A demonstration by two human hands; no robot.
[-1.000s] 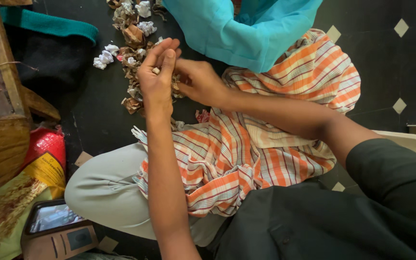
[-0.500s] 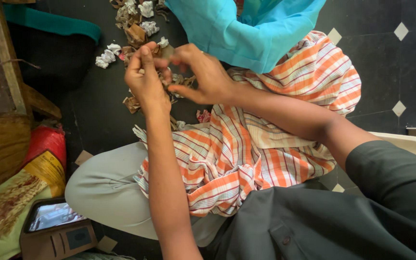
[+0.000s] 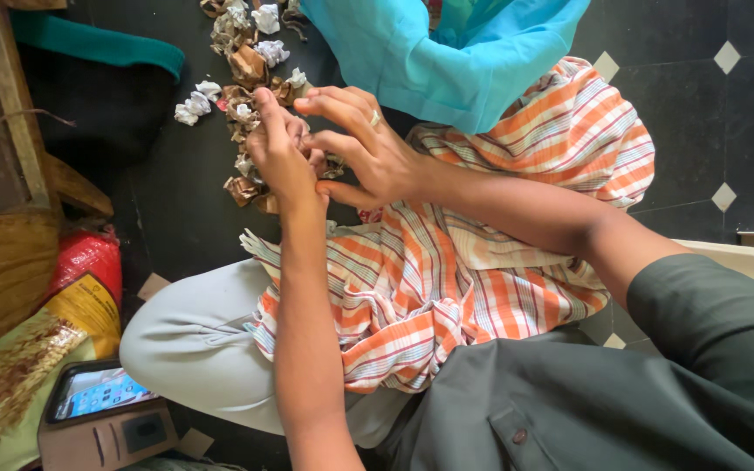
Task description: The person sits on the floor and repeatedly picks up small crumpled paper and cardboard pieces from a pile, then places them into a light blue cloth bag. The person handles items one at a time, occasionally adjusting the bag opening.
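My left hand (image 3: 279, 155) and my right hand (image 3: 368, 144) meet fingertip to fingertip just above a heap of crumpled brown and white paper wrappers (image 3: 242, 65) on the dark floor. Both hands pinch one small wrapped piece between them, and my fingers hide most of it. My left hand shows its back, with the fingers curled in. My right hand has its fingers fanned, and a ring shows on one of them. An orange checked cloth (image 3: 464, 262) lies over my lap below my forearms.
A turquoise cloth (image 3: 429, 52) hangs at the top centre. A wooden piece of furniture (image 3: 2, 131), a red and yellow bag (image 3: 80, 279) and a phone (image 3: 98, 394) on a brown case sit to the left. My grey-trousered knee (image 3: 194, 340) points left.
My hands have come closer and a little lower. A second ago my left hand held a small pale piece up. Half a second ago my right hand pinched a brown wrapper beside it.
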